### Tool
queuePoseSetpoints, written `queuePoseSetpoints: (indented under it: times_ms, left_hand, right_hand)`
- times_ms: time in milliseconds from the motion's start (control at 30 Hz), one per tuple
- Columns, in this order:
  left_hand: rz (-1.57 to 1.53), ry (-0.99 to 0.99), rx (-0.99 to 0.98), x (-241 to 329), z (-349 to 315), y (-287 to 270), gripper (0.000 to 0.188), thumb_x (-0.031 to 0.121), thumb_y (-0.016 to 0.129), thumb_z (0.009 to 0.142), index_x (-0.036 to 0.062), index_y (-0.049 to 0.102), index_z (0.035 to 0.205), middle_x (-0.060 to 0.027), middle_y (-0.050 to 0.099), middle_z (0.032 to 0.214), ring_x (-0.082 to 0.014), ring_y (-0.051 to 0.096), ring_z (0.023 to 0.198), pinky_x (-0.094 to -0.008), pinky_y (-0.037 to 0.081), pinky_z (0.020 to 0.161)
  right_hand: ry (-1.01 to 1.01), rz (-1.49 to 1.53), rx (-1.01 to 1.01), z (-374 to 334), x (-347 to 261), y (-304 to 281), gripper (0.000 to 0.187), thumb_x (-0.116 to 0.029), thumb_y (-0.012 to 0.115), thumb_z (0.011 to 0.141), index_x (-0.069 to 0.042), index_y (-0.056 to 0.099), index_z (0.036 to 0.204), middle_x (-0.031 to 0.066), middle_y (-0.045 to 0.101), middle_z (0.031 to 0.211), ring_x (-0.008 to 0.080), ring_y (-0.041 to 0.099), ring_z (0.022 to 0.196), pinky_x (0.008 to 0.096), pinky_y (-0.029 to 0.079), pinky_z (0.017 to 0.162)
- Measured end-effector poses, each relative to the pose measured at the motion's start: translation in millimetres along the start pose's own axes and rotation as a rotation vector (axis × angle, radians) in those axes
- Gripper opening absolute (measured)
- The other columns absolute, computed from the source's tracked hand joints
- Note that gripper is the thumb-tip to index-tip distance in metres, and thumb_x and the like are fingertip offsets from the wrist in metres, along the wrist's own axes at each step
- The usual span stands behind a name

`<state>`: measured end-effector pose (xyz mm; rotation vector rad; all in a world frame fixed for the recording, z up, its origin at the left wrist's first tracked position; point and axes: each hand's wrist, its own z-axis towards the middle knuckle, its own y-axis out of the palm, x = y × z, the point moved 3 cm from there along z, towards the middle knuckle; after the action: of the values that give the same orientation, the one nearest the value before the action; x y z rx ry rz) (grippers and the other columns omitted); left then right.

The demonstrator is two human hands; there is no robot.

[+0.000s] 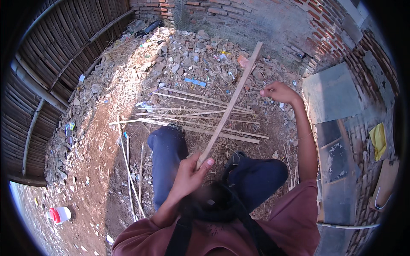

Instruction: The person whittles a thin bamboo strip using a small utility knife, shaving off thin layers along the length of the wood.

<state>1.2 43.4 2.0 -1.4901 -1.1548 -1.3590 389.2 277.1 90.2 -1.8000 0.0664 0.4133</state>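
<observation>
- Maroon shirt (290,209) and black straps (179,234) fill the bottom of my view, closest to me; just beyond them my legs are bent, in dark blue trousers (167,147), one knee to each side.
- My left grip (191,176) is pinching the lower end of a long, flat wooden slat (232,102), the thumb lying along it; the slat slants up and away to the right, its far end above the rubble.
- My right grip (279,93) is raised on the right, near the upper half of the slat but apart from it; its fingers are curled in toward the thumb, and I cannot tell whether they pinch anything small.
- Beyond my knees a loose spread of thin, pale strips (203,114) lies on the ground, mostly crosswise, some crossing one another; the slat passes over them; dry straw is scattered around and beneath.
- Beside my left leg a few long sticks (130,170) lie on the ground, pointing away from me; a white container with a red rim (64,214) stands far off to the left.
- Farther out, broken rubble (175,59) with a flat blue scrap (195,82) covers the soil up to a brick wall (252,19); a fence of upright canes (64,47) closes the left side; grey panels (333,91) lean on the right, with a yellow sheet (377,141) past them.
</observation>
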Motion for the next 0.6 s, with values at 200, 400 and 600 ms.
queuePoseSetpoints:
  times_ms: [200, 400, 600]
  left_hand:
    - [-0.071, -0.050, -0.085, -3.5, 8.7, -9.7, 0.022, 0.026, 0.068, 0.109, 0.0039, 0.066, 0.107, 0.0081, 0.053, 0.078, -0.0015, 0.042, 0.071, -0.0229, 0.035, 0.061]
    - [-0.160, -0.024, -0.091, -2.0, 6.7, -17.7, 0.026, 0.019, 0.077, 0.103, 0.0107, 0.054, 0.093, 0.0100, 0.044, 0.079, -0.0011, 0.040, 0.073, -0.0221, 0.035, 0.064]
    - [-0.170, -0.009, -0.134, -0.6, 6.3, -17.6, 0.034, 0.015, 0.085, 0.096, 0.0133, 0.051, 0.094, 0.0111, 0.040, 0.080, 0.0006, 0.038, 0.073, -0.0203, 0.034, 0.063]
  right_hand:
    - [-0.037, -0.279, -0.560, -52.7, -52.0, 163.9, 0.042, -0.047, 0.071, 0.097, -0.010, 0.080, 0.117, 0.0189, 0.077, 0.096, 0.0367, 0.075, 0.093, 0.0475, 0.057, 0.085]
    - [-0.031, 0.311, 0.173, -89.8, -146.0, 126.1, 0.036, -0.039, 0.066, 0.105, -0.008, 0.075, 0.121, 0.0137, 0.077, 0.092, 0.0305, 0.075, 0.085, 0.0413, 0.056, 0.078]
    - [-0.326, 0.633, 0.341, -130.0, -191.5, 150.7, 0.025, -0.026, 0.075, 0.101, -0.005, 0.074, 0.115, 0.0123, 0.077, 0.092, 0.0260, 0.074, 0.074, 0.0331, 0.055, 0.064]
